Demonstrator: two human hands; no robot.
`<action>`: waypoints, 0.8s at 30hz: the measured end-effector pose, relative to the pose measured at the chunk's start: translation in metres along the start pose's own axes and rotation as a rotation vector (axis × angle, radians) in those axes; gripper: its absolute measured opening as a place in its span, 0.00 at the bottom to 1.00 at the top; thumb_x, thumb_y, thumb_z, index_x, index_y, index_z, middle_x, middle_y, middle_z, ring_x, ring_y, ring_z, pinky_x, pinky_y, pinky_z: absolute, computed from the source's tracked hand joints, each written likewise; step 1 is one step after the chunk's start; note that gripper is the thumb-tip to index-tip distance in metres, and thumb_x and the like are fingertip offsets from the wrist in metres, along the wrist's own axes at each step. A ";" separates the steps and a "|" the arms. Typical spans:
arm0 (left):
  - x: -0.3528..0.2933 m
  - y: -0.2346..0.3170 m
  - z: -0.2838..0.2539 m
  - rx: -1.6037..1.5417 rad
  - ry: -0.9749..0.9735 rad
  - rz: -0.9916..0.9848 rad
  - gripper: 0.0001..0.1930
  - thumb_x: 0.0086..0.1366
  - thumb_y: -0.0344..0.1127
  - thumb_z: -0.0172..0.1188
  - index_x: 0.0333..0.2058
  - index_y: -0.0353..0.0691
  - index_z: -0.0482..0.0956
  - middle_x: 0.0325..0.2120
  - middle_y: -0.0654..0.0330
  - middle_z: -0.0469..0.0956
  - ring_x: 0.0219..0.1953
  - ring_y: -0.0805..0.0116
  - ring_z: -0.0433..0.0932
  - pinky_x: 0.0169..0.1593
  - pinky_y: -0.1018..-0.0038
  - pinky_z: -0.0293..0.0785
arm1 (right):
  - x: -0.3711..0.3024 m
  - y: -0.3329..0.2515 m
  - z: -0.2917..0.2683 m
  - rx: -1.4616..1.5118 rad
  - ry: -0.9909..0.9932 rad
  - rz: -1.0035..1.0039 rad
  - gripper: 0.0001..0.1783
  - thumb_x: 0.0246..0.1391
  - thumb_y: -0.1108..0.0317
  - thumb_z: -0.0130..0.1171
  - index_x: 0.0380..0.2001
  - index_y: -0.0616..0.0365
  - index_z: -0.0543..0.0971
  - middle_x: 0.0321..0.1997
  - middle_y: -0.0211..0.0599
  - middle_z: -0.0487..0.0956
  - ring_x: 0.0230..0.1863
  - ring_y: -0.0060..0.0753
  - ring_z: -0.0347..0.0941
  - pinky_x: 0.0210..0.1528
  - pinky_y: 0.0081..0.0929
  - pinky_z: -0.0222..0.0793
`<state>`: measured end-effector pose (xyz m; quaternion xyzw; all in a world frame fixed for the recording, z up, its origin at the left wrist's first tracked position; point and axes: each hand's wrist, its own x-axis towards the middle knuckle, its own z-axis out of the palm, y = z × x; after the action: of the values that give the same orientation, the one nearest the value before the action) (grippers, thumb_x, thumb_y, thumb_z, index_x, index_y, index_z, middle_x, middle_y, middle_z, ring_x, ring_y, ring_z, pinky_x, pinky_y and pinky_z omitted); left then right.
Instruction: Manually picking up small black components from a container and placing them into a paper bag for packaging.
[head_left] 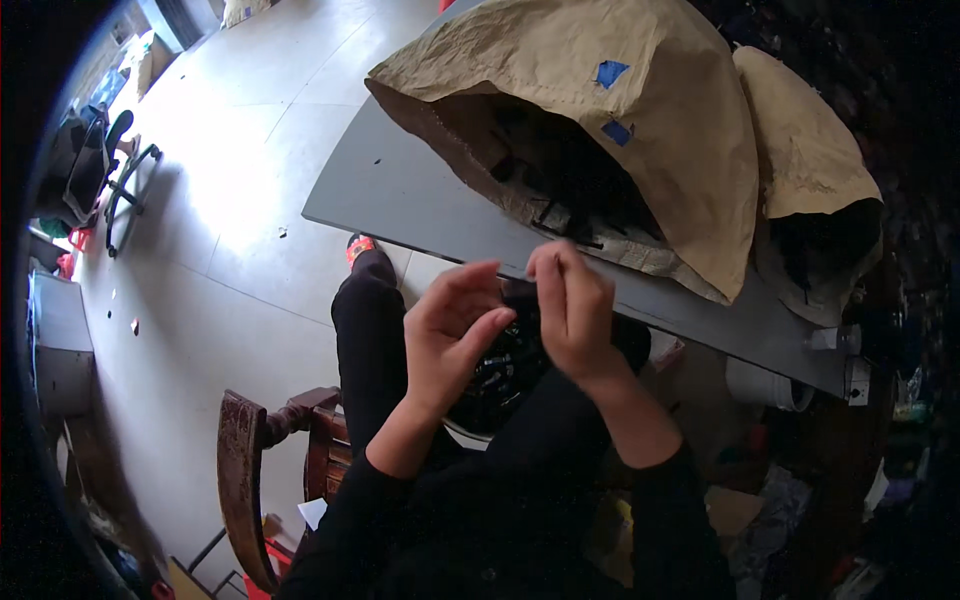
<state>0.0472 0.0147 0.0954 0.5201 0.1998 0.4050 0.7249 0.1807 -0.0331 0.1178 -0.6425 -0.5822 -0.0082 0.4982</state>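
My left hand (452, 330) is raised over my lap, fingers loosely curved and thumb apart from them, with nothing plainly held. Close beside it, my right hand (578, 315) is closed, its thumb and fingers pinched together near the table edge. What it pinches, if anything, is too small or hidden to make out. A dark patch shows between the two hands; I cannot tell whether it is a separate piece. Below them, between my legs, is a round container (470, 433) with a pale rim, holding many small shiny black pieces (492, 378), partly covered by my hands.
Ahead, a grey table (400, 190) bears a large open brown paper sack (690, 130) with dark pieces inside. A second brown sack (815, 140) stands to its right. A wooden chair (245, 480) is at lower left, and an office chair (95, 170) at far left.
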 end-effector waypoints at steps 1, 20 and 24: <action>-0.001 0.002 -0.004 0.022 -0.008 -0.019 0.16 0.53 0.19 0.57 0.43 0.30 0.71 0.34 0.57 0.72 0.34 0.75 0.73 0.40 0.84 0.68 | -0.006 -0.007 -0.001 0.153 -0.087 0.136 0.11 0.58 0.65 0.42 0.26 0.59 0.68 0.17 0.33 0.67 0.16 0.21 0.64 0.20 0.20 0.56; -0.008 0.017 -0.016 0.549 -0.174 0.379 0.10 0.43 0.22 0.64 0.28 0.33 0.76 0.29 0.55 0.74 0.30 0.65 0.75 0.34 0.77 0.71 | -0.029 -0.014 -0.017 1.115 -0.423 0.820 0.07 0.48 0.72 0.57 0.31 0.61 0.71 0.30 0.30 0.73 0.33 0.17 0.68 0.36 0.14 0.64; -0.009 0.022 -0.010 0.628 -0.206 0.422 0.10 0.41 0.21 0.64 0.26 0.33 0.75 0.28 0.56 0.73 0.28 0.62 0.75 0.31 0.76 0.71 | -0.045 -0.008 -0.008 1.279 -0.290 0.774 0.07 0.49 0.73 0.55 0.32 0.63 0.72 0.33 0.35 0.75 0.39 0.21 0.69 0.46 0.18 0.61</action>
<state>0.0263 0.0162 0.1107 0.7842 0.1287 0.4100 0.4476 0.1647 -0.0732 0.1005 -0.3816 -0.2662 0.5906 0.6593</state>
